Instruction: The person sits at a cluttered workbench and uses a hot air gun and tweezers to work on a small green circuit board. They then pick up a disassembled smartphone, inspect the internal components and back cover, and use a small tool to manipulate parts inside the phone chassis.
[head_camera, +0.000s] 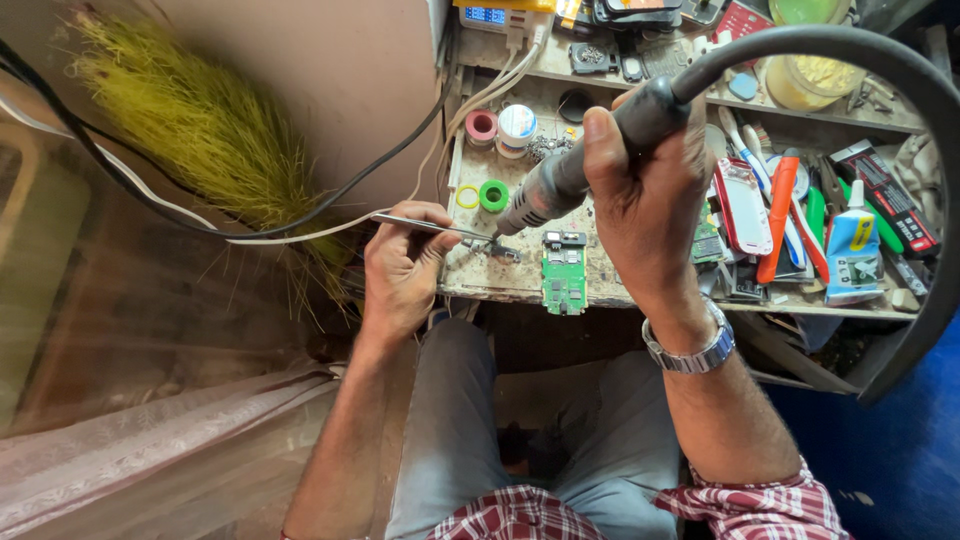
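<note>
My right hand (650, 200) grips a grey hot-air handpiece (560, 180) with a thick black hose (880, 60); its nozzle points down at a small dark part (497, 249) on the worn bench (520, 285). My left hand (402, 262) pinches metal tweezers (425, 225) whose tips reach that same small part. A green circuit board (564, 274) lies on the bench just right of the nozzle tip, near the front edge.
Solder reels (500, 127) and a green tape ring (493, 195) sit behind the work spot. To the right lie a red phone shell (740, 205), screwdrivers (778, 215) and a glue tube (852, 255). A grass broom (210, 130) and cables (200, 222) hang left.
</note>
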